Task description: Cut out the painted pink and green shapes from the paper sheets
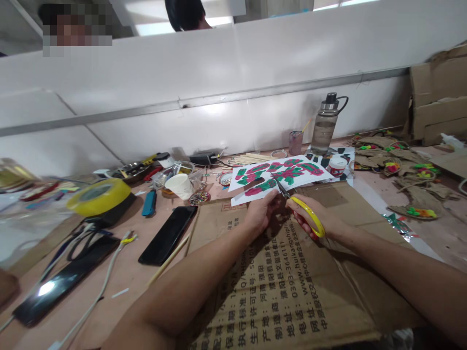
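Basically, head view: right grip [305, 214] closed round yellow-handled scissors [302, 205], blades slanting away and leftward over the painted sheet [273, 169] just ahead, its long axis roughly left-right. Left grip [263, 209] appears to pinch the near edge, closer than the right. Left fingertips mostly hidden; blade bite unclear.

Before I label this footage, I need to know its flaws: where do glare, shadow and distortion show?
Head view: glare whitens part of the lower-left phone and patches of the wall; shadow darkens the cardboard beside the forearms; these seem stretched toward the bottom edge.
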Demonstrator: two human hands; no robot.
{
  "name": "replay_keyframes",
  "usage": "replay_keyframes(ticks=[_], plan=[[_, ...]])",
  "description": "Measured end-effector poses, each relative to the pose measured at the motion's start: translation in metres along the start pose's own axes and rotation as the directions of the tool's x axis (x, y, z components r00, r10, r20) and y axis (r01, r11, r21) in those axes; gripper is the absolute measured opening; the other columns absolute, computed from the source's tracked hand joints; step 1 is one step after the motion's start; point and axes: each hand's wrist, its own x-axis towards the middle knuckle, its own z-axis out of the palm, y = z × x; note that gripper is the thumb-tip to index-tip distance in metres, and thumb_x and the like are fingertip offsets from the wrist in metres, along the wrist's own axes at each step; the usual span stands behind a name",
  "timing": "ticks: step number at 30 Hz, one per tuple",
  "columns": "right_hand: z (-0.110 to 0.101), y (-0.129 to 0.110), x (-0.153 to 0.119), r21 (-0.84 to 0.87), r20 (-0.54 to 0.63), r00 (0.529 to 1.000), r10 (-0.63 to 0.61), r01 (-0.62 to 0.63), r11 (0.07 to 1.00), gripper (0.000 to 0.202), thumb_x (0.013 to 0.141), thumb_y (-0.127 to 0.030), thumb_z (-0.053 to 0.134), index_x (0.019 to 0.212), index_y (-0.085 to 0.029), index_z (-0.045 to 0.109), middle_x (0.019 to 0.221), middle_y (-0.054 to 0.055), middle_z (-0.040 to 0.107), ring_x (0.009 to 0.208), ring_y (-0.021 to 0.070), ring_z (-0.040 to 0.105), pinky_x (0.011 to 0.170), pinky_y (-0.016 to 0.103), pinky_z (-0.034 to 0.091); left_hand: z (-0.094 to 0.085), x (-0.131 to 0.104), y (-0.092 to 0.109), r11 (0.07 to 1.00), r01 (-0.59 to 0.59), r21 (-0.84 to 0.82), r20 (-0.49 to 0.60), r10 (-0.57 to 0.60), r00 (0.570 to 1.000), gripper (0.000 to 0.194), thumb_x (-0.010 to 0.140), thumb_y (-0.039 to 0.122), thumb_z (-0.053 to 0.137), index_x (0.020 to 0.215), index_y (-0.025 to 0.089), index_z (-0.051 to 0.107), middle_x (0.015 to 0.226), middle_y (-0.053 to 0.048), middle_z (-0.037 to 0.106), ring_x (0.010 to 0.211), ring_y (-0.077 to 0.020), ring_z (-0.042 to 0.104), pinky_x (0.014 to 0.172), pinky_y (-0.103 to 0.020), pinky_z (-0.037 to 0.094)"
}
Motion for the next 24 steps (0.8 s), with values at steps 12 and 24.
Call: replay_keyframes(ticks=[12, 24], plan=[[-0.0061, 0.0000, 0.0004, -0.062, 0.034, 0.999, -0.034, 0.036, 0.997, 0.054, 0.089, -0.075, 0.066, 0.085, -0.025, 0.046, 0.050, -0.011, 0.044, 0.031, 0.0070, 0.036, 0.031, 0.020, 0.031, -0.0016, -0.0028, 0.0015, 1.000, 0.006, -0.013, 0.004, -0.006, 1.000, 0.032, 0.062, 0.016, 0.097, 0.082, 0.015, 0.072, 0.079, 0.000, 0.073, 0.067, -0.0116, 0.062, 0.073, -0.026, 0.053], [-0.0100, -0.0001, 0.0005, -0.077, 0.060, 0.996, -0.062, 0.066, 0.995, 0.056, 0.086, -0.077, 0.068, 0.084, -0.025, 0.045, 0.050, -0.011, 0.044, 0.031, 0.0070, 0.036, 0.031, 0.020, 0.031, -0.0018, -0.0019, 0.0019, 1.000, 0.009, -0.013, 0.006, -0.009, 1.000, 0.030, 0.063, 0.015, 0.096, 0.080, 0.015, 0.072, 0.079, 0.000, 0.073, 0.067, -0.0117, 0.062, 0.072, -0.026, 0.052]])
